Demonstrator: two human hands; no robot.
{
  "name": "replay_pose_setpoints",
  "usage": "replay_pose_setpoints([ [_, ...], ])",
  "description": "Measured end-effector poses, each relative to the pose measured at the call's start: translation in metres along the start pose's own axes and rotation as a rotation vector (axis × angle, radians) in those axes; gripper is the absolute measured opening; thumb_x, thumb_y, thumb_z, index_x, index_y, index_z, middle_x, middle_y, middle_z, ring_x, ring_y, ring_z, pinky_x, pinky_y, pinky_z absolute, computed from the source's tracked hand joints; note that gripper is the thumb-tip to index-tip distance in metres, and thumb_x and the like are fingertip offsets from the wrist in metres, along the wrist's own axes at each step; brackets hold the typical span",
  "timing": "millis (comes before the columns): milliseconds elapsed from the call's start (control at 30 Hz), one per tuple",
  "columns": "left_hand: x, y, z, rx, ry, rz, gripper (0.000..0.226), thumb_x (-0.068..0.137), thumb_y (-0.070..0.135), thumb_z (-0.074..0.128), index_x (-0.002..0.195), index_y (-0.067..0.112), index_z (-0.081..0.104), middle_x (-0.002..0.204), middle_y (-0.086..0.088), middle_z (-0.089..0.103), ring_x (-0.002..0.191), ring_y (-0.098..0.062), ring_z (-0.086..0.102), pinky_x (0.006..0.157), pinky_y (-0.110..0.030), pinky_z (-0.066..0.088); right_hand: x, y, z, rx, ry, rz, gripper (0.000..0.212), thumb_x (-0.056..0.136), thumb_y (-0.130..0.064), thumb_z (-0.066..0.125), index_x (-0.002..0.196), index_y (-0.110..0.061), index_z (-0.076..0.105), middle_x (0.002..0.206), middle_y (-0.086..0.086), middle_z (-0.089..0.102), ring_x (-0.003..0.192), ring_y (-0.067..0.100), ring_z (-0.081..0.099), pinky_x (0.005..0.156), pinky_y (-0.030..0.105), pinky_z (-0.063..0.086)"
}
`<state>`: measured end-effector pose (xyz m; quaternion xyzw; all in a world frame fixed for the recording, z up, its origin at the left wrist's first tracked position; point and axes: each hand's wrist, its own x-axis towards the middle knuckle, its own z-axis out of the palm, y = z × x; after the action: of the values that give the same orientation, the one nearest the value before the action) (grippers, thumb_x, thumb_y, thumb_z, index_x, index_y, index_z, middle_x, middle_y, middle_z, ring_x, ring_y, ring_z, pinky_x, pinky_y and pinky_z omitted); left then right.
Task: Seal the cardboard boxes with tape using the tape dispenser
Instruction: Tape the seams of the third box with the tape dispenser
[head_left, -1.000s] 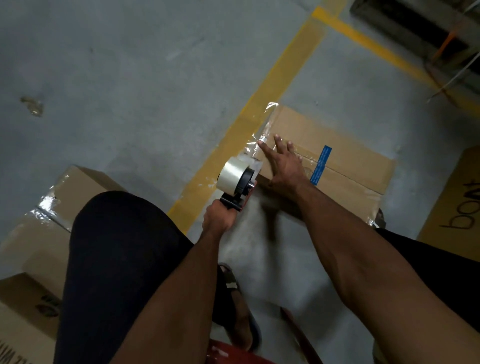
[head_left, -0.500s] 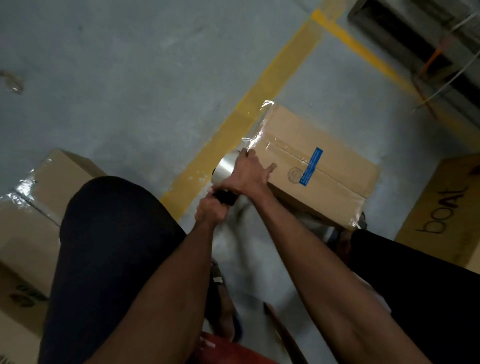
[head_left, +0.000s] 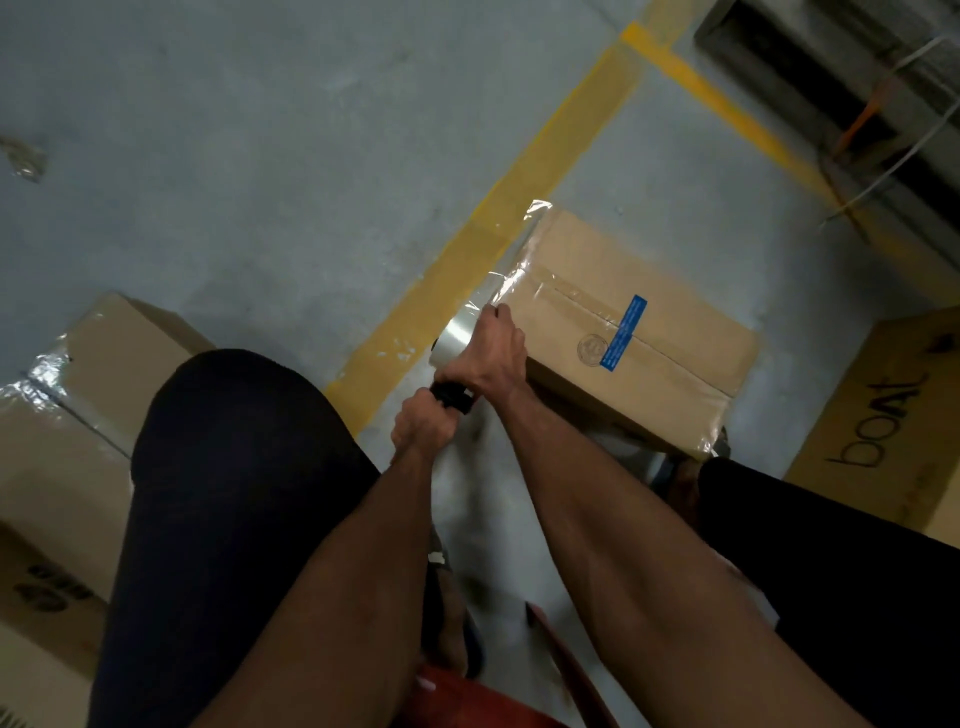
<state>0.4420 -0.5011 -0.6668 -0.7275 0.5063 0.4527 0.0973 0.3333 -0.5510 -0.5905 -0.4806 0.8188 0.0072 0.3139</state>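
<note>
Left hand (head_left: 422, 428) grips dispenser (head_left: 453, 358) handle; right hand (head_left: 492, 353) clamped over roll. Dispenser at near-left corner of box (head_left: 631, 332), on floor. Risk: loose tape (head_left: 511, 278) wrinkles or tears crooked if pulled off-line.

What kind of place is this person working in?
Probably a warehouse or packing area: a bare grey concrete floor marked with yellow painted lines, and brown cardboard boxes standing around on it, some already sealed with clear tape.

The right hand (head_left: 491, 358) covers most of the tape dispenser (head_left: 453, 364); the left box (head_left: 62, 441) runs off-frame.
</note>
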Motion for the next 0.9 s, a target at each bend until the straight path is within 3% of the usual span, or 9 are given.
replay_pose_setpoints([
  [100, -0.003, 0.000, 0.003, 0.002, 0.039, -0.049, 0.049, 0.091, 0.046, 0.062, 0.127, 0.015, 0.060, 0.128, -0.015, 0.062, 0.116, -0.039, 0.061, 0.091, -0.045, 0.053, 0.002, 0.011, 0.003, -0.101, -0.004, -0.090, 0.110, 0.051, -0.070, 0.086, 0.133, -0.008, 0.047, 0.131, 0.008, 0.045, 0.114, 0.034, 0.057, 0.095, 0.043, 0.050],
  [167, -0.003, 0.000, 0.003, 0.011, 0.070, -0.034, 0.042, 0.092, 0.040, 0.062, 0.124, 0.014, 0.061, 0.123, -0.016, 0.064, 0.112, -0.039, 0.063, 0.089, -0.043, 0.052, 0.005, 0.022, -0.004, -0.007, -0.035, -0.116, 0.114, 0.053, -0.090, 0.071, 0.133, -0.011, 0.051, 0.129, 0.007, 0.047, 0.112, 0.033, 0.058, 0.097, 0.045, 0.050],
  [233, -0.006, -0.002, 0.001, 0.003, 0.095, -0.047, 0.036, 0.092, 0.033, 0.061, 0.122, 0.013, 0.063, 0.118, -0.016, 0.066, 0.106, -0.039, 0.064, 0.087, -0.043, 0.054, 0.014, 0.035, -0.010, 0.100, -0.037, -0.139, 0.101, 0.063, -0.098, 0.054, 0.122, -0.017, 0.063, 0.118, 0.003, 0.056, 0.104, 0.027, 0.061, 0.093, 0.042, 0.052],
  [333, -0.017, -0.007, 0.005, -0.023, 0.164, -0.102, 0.039, 0.089, 0.039, 0.063, 0.123, 0.021, 0.065, 0.116, -0.012, 0.068, 0.104, -0.037, 0.066, 0.085, -0.040, 0.054, 0.036, 0.051, -0.013, 0.159, 0.017, -0.155, 0.058, 0.084, -0.075, 0.060, 0.100, -0.022, 0.077, 0.097, -0.001, 0.072, 0.087, 0.018, 0.068, 0.081, 0.038, 0.057],
  [400, -0.021, -0.014, 0.010, -0.085, 0.211, -0.151, 0.038, 0.086, 0.038, 0.066, 0.121, 0.021, 0.066, 0.114, -0.012, 0.069, 0.103, -0.037, 0.067, 0.085, -0.040, 0.054, 0.047, 0.056, -0.012, 0.126, 0.053, -0.101, 0.027, 0.081, -0.048, 0.074, 0.096, -0.027, 0.079, 0.095, -0.007, 0.075, 0.089, 0.016, 0.071, 0.082, 0.036, 0.059],
  [433, -0.020, -0.019, 0.011, -0.128, 0.237, -0.172, 0.038, 0.086, 0.037, 0.067, 0.119, 0.019, 0.066, 0.113, -0.013, 0.070, 0.104, -0.038, 0.066, 0.086, -0.041, 0.054, 0.050, 0.055, -0.011, 0.101, 0.070, -0.077, 0.023, 0.076, -0.043, 0.077, 0.095, -0.030, 0.078, 0.094, -0.009, 0.075, 0.089, 0.015, 0.071, 0.081, 0.035, 0.059],
  [667, 0.024, -0.005, 0.009, -0.382, 0.371, -0.297, 0.043, 0.091, 0.037, 0.067, 0.113, 0.000, 0.068, 0.114, -0.024, 0.068, 0.110, -0.042, 0.063, 0.090, -0.043, 0.049, 0.057, 0.041, 0.000, -0.054, 0.158, -0.039, 0.014, 0.079, -0.033, 0.075, 0.090, -0.025, 0.072, 0.094, -0.001, 0.073, 0.091, 0.027, 0.069, 0.078, 0.034, 0.055],
  [767, 0.045, 0.007, 0.007, -0.366, 0.355, -0.285, 0.033, 0.092, 0.024, 0.065, 0.111, -0.003, 0.067, 0.115, -0.026, 0.068, 0.112, -0.044, 0.062, 0.091, -0.045, 0.049, 0.063, 0.039, 0.004, -0.103, 0.176, -0.033, 0.014, 0.079, -0.028, 0.073, 0.092, -0.023, 0.070, 0.095, 0.001, 0.070, 0.091, 0.029, 0.067, 0.071, 0.031, 0.045],
  [900, 0.065, 0.012, 0.012, -0.295, 0.281, -0.245, 0.028, 0.090, 0.018, 0.068, 0.111, -0.001, 0.067, 0.117, -0.024, 0.067, 0.113, -0.042, 0.061, 0.091, -0.045, 0.050, 0.073, 0.036, 0.012, -0.207, 0.157, -0.033, 0.032, 0.081, -0.033, 0.078, 0.108, -0.022, 0.064, 0.108, 0.003, 0.064, 0.098, 0.029, 0.066, 0.072, 0.032, 0.036],
])
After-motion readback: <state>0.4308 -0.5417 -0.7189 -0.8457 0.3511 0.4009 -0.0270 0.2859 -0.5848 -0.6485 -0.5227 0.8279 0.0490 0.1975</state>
